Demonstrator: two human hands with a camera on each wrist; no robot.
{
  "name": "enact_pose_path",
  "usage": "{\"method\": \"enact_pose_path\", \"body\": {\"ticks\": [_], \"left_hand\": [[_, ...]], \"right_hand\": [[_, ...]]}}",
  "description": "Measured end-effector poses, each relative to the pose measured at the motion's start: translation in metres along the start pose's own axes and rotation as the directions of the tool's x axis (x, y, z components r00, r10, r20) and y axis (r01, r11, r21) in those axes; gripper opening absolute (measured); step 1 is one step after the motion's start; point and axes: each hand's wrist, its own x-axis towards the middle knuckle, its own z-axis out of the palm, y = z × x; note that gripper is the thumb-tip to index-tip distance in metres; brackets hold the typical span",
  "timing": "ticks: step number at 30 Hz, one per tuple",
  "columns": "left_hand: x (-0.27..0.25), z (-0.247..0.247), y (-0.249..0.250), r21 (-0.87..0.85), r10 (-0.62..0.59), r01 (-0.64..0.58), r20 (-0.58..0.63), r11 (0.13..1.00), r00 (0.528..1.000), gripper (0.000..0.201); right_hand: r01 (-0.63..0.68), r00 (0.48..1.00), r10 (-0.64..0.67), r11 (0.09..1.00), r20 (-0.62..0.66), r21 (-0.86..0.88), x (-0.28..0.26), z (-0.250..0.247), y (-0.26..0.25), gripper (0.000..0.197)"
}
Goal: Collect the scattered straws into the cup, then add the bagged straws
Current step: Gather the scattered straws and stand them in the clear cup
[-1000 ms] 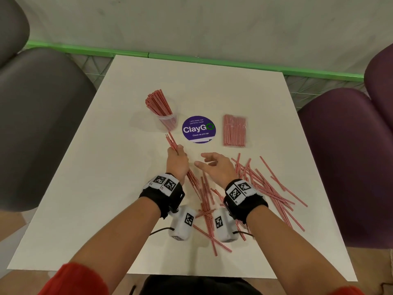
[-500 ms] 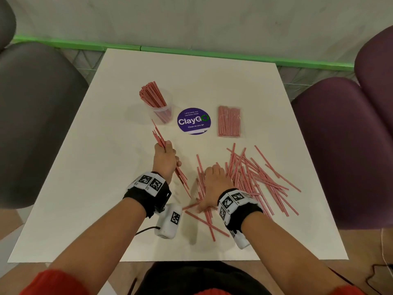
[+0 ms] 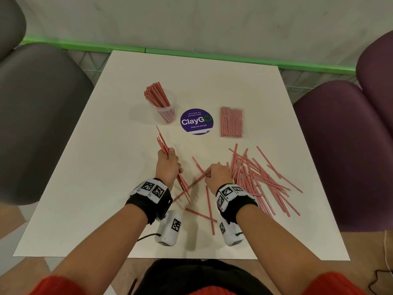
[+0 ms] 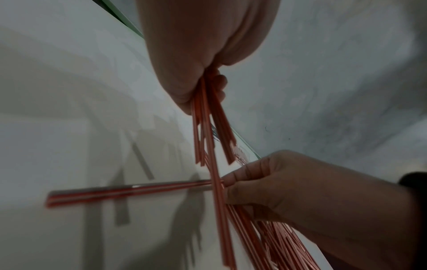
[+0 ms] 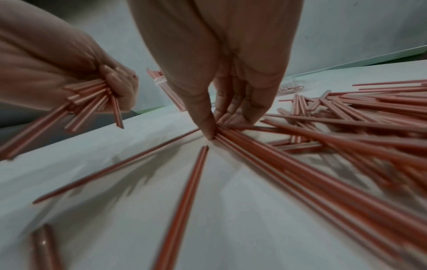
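Note:
My left hand (image 3: 169,165) grips a bundle of red straws (image 3: 162,143) in its fist, their ends sticking out both sides (image 4: 208,127). My right hand (image 3: 217,175) pinches the ends of a few loose straws (image 5: 231,135) between thumb and fingertips (image 5: 208,127) at the left edge of the scattered pile (image 3: 261,179). A clear cup (image 3: 167,112) packed with red straws stands at the far left of the table. The bagged straws (image 3: 231,122) lie flat to the right of a purple sticker.
A round purple ClayGo sticker (image 3: 196,121) sits between cup and bag. Single straws (image 3: 209,209) lie near the table's front edge. A grey chair (image 3: 36,116) stands left of the white table (image 3: 106,188), a purple chair (image 3: 344,150) right.
My right hand has slid left from the pile and closed thumb and fingers on a few straws. The left hand holds its bundle in much the same place.

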Motion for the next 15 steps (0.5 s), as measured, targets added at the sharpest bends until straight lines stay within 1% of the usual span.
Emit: {"method": "enact_pose_path", "body": {"ticks": [4,7,10,12,15], "left_hand": [[0.0,0.002,0.0,0.004,0.003,-0.003,0.012,1.0,1.0,0.014],[0.001,0.002,-0.002,0.02,0.0,-0.001,0.026,1.0,1.0,0.014],[0.003,0.002,-0.003,0.052,-0.007,0.004,0.055,0.999,0.998,0.014],[0.003,0.003,-0.003,0.083,-0.015,0.006,0.1,0.996,0.995,0.016],[0.0,0.009,0.002,0.154,-0.014,-0.014,0.179,0.988,0.984,0.026]], "right_hand": [[-0.023,0.997,0.026,0.999,0.07,-0.04,0.004,0.001,-0.004,0.028],[-0.034,0.997,0.035,0.999,0.075,-0.017,0.006,0.0,-0.005,0.03],[-0.065,0.998,0.064,0.991,0.02,0.12,0.007,-0.008,-0.003,0.028],[-0.077,0.993,0.095,0.964,-0.062,0.254,0.009,-0.018,-0.003,0.028],[-0.015,0.984,0.088,0.907,-0.155,0.421,0.013,-0.034,-0.011,0.027]]}}
